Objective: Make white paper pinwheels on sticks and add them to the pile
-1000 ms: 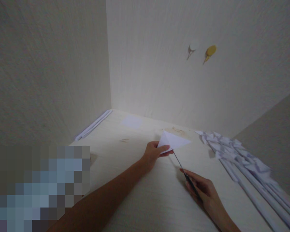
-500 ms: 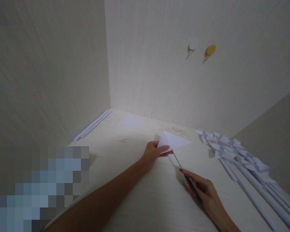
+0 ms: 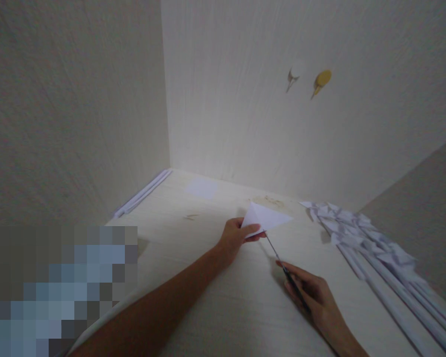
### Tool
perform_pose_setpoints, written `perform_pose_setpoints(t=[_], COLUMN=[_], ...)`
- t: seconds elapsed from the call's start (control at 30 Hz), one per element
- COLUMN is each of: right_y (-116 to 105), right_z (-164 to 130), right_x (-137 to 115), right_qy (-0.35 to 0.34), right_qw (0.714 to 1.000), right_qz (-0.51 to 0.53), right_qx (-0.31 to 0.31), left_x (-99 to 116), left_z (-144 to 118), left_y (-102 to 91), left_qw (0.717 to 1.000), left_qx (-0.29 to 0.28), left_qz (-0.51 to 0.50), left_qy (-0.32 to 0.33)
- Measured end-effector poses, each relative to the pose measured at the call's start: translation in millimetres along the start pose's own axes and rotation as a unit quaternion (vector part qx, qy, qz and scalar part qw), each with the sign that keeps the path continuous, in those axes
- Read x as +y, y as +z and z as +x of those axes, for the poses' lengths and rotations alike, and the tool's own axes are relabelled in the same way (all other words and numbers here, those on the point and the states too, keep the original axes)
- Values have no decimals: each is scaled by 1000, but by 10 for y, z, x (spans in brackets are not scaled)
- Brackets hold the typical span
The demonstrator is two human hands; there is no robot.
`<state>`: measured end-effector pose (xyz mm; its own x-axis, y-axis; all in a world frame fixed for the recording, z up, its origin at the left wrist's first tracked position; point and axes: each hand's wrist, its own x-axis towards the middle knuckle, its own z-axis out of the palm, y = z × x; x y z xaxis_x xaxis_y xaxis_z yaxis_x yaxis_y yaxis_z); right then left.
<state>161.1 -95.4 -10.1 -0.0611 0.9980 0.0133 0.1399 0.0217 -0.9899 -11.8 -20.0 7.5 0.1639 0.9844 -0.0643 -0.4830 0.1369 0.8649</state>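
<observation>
Your left hand [image 3: 235, 237] pinches the folded paper triangle [image 3: 266, 217] at frame centre, just above the tabletop [image 3: 208, 297]. Your right hand [image 3: 312, 295], lower right, grips scissors [image 3: 282, 265] whose blades run diagonally up-left, tip at the triangle's lower edge.

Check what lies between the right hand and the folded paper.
In the head view, only the scissors' blades span from the right hand to the folded paper.
</observation>
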Motion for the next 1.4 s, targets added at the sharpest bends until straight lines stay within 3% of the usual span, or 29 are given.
perform_pose_setpoints(t=[0.43, 0.63, 0.77, 0.87, 0.93, 1.0, 1.13, 1.27, 1.4], right_y=[-31, -3, 27, -12, -80, -159, -247, -231, -231], right_z=[21, 22, 21, 53, 96, 148, 239, 299, 380], right_x=[55, 54, 40, 30, 21, 2, -79, -149, -136], right_qy=[-4, -13, -33, -58, -68, -83, -83, -44, -62], right_qw=[999, 1000, 999, 992, 968, 928, 836, 769, 745], right_qz=[-42, -8, -21, -111, -232, -353, -537, -635, -664], right_qx=[-5, -1, 4, 31, 63, 89, 75, 50, 23], left_x=[12, -9, -11, -9, -6, -2, -4, -14, -12], left_z=[-8, 8, 27, 40, 40, 33, 13, -5, -27], left_y=[6, -3, -19, -26, -23, -16, -1, 6, 14], left_qw=[1000, 1000, 998, 995, 995, 997, 999, 1000, 999], left_qx=[5, 0, 41, 72, 76, 68, 33, -2, -26], left_qz=[7, -6, -35, -55, -50, -34, -8, 5, 20], left_qy=[0, 3, 15, 32, 36, 31, 20, 18, 27])
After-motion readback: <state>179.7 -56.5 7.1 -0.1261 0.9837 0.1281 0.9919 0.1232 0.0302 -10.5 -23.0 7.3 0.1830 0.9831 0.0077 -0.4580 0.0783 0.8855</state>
